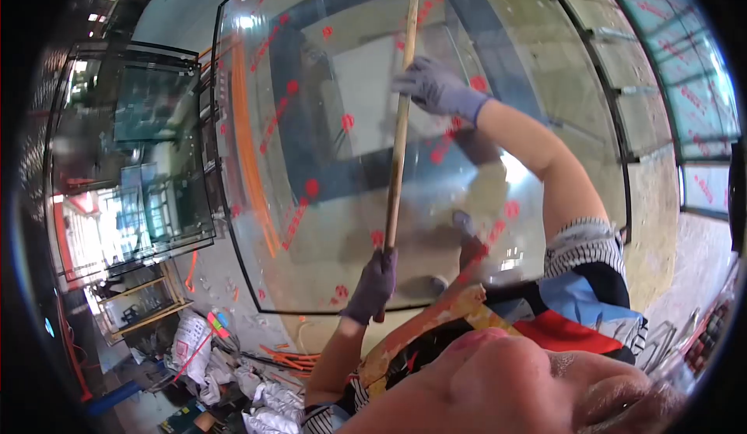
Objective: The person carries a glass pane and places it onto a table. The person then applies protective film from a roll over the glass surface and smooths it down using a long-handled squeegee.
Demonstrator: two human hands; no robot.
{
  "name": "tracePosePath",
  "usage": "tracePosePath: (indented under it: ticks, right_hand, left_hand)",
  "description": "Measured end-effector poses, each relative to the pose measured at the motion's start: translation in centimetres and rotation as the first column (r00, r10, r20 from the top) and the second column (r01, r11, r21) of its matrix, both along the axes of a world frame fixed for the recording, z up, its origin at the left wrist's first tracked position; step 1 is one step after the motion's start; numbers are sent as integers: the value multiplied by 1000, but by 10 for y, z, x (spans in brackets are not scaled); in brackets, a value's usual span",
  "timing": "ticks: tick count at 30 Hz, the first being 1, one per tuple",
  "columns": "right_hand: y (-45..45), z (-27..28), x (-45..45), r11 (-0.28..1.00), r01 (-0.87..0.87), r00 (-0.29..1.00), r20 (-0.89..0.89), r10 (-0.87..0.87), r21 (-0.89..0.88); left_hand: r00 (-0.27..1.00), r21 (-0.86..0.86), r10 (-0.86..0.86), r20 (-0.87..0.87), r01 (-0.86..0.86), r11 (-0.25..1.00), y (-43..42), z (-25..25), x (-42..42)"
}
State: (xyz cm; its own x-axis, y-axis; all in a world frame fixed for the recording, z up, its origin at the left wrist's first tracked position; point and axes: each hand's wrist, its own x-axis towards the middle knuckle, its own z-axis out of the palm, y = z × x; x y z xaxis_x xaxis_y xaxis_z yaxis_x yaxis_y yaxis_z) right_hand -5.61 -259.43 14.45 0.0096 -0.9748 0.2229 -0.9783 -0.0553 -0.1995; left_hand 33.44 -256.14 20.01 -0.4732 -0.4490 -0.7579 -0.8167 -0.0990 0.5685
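Note:
A long wooden pole (400, 134) runs from the top edge of the head view down over a large glass pane. My left hand (372, 290), in a purple-grey glove, is closed round its lower end. Higher up, my right hand (437, 89), gloved alike and slightly blurred, has its fingers round the pole. What is fixed to the far end lies mostly beyond the frame's top. Beneath the pole, the clear glass pane (299, 235) has a black edge and red printed marks. A grey-blue rectangular band shows through it.
More framed glass (128, 154) stands at the left. Metal rungs (622, 91) run along the right, beside other red-marked glass (696, 68). At lower left lie white sacks (191, 344), orange strips (292, 358) and a small wooden frame (148, 307).

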Motion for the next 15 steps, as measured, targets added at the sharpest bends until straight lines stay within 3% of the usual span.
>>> tracePosePath:
  ticks: [2, 3, 5, 7, 8, 9, 11, 12, 13, 14, 15]
  right_hand:
    - [7, -6, 3, 992, 118, 954, -280, -103, 36]
    - [16, -9, 8, 990, 133, 957, -264, -117, 45]
    - [34, -13, 29, 993, 105, 950, -291, -116, -53]
    - [49, -23, 90, 992, 99, 972, -205, -113, -80]
    - [55, -28, 126, 989, 96, 986, -122, -110, -111]
    - [63, -26, 161, 985, 99, 994, -40, -105, -140]
    - [87, 12, 257, 974, 140, 952, -293, -83, 177]
    - [93, 11, 304, 983, 148, 980, -151, -131, 112]
    - [108, 31, 351, 984, 115, 966, 217, -143, 137]
    - [94, -4, 399, 1000, 24, 996, 80, -24, 2]
    - [121, 33, 435, 970, -102, 954, 254, 158, -220]
  left_hand:
    - [988, -117, -71, 136, 87, 989, 38, 0, 92]
    - [984, -109, -88, 153, 105, 989, 56, 7, 137]
    - [914, -204, -273, 299, 341, 918, 90, 19, 222]
    - [958, -317, -285, -29, 262, 912, 99, 64, 282]
    - [960, -307, -278, -27, 256, 917, 99, 71, 342]
    - [982, -343, -78, 171, 133, 930, 100, 75, 413]
    - [818, -500, 82, 569, 265, 824, 115, 185, 371]
    - [790, -654, 216, 574, 283, 701, 121, 199, 424]
    - [727, -763, 258, 636, 542, 353, 131, 209, 498]
    - [559, -681, 403, 725, 491, 544, 130, 250, 512]
    - [478, -681, 487, 731, 473, 559, 134, 275, 531]
